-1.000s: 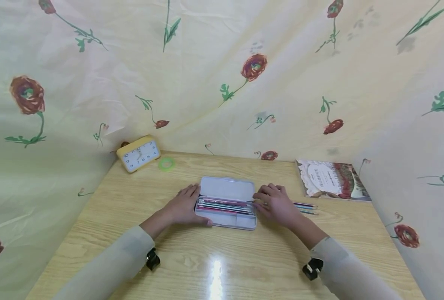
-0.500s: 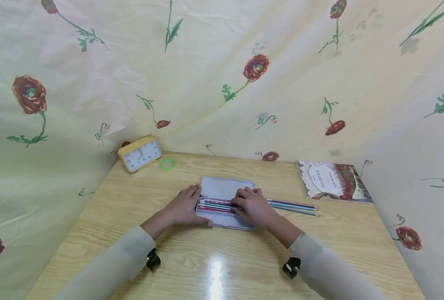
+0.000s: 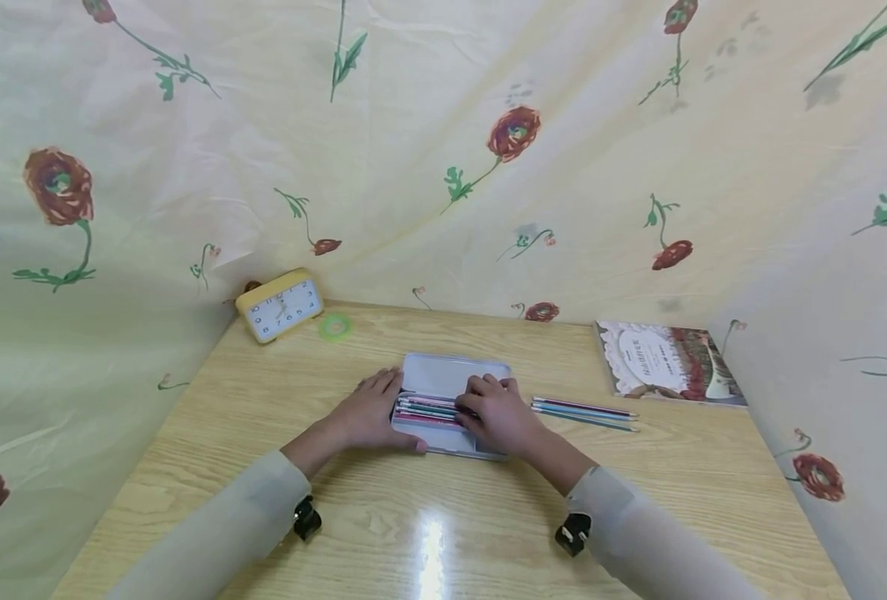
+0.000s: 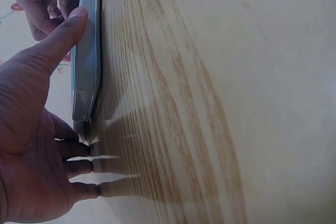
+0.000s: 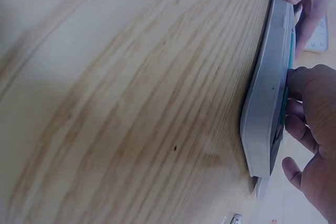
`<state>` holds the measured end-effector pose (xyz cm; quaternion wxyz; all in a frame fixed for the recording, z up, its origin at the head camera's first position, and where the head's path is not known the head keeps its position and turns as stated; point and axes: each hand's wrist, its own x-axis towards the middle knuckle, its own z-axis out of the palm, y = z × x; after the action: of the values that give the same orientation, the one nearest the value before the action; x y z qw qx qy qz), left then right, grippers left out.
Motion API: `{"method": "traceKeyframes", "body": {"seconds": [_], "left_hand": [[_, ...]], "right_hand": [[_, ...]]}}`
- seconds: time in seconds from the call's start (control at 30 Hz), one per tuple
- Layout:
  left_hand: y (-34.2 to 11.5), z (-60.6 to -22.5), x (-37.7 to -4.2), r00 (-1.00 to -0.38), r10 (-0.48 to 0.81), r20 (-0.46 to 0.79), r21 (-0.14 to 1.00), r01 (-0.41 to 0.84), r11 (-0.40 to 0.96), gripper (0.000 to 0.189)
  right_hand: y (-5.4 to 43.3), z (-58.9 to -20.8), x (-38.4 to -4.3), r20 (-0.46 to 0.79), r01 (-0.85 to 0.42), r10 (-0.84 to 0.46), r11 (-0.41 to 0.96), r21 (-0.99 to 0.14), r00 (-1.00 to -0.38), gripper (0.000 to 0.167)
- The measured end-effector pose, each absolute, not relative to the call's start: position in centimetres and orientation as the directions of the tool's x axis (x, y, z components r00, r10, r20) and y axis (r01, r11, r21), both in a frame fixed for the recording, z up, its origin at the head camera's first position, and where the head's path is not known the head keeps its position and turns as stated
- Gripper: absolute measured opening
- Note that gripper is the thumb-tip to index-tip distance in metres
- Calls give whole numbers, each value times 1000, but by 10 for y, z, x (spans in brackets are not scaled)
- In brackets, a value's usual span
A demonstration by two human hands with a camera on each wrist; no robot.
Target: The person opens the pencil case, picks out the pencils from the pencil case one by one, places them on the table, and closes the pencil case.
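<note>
A pale grey pencil case (image 3: 443, 375) lies on the table with its lid raised and several pencils (image 3: 424, 408) inside. My left hand (image 3: 368, 417) steadies its left end, the thumb straight along the front wall and the other fingers extended past the corner. In the left wrist view, that thumb lies against the case (image 4: 88, 72) while fingertips reach the tabletop. My right hand (image 3: 499, 412) is over the right part of the case, fingers bent and pinching among the pencils. The right wrist view has the right hand (image 5: 320, 119) at a green pencil beside the rim.
Several more pencils (image 3: 582, 412) lie on the wooden table (image 3: 383, 517) right of the case. Behind them is a booklet (image 3: 664, 362). A yellow clock (image 3: 282, 310) and a green tape ring (image 3: 334, 327) are at the back left, before a flowered cloth (image 3: 413, 167).
My right hand has moved left from the case's right end to above the pencils inside it, uncovering more of the loose pencils. My left hand stays in place.
</note>
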<state>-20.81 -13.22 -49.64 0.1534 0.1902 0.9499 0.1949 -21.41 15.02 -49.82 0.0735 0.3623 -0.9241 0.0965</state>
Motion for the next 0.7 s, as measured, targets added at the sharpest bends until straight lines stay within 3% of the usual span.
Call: {"method": "traceKeyframes", "body": {"seconds": [0.3,0.7], "left_hand": [[-132,-498,-209,-880,422,-218,418,306,855,142],[-132,-497,-209,-880,424,-214,410,313,857,141]], "right_hand": [[140,-494,-212,159,-648,-629,737,-190,-761,19],[127,-491,-210,169,-667,-648,738,-103,-743,18]]}}
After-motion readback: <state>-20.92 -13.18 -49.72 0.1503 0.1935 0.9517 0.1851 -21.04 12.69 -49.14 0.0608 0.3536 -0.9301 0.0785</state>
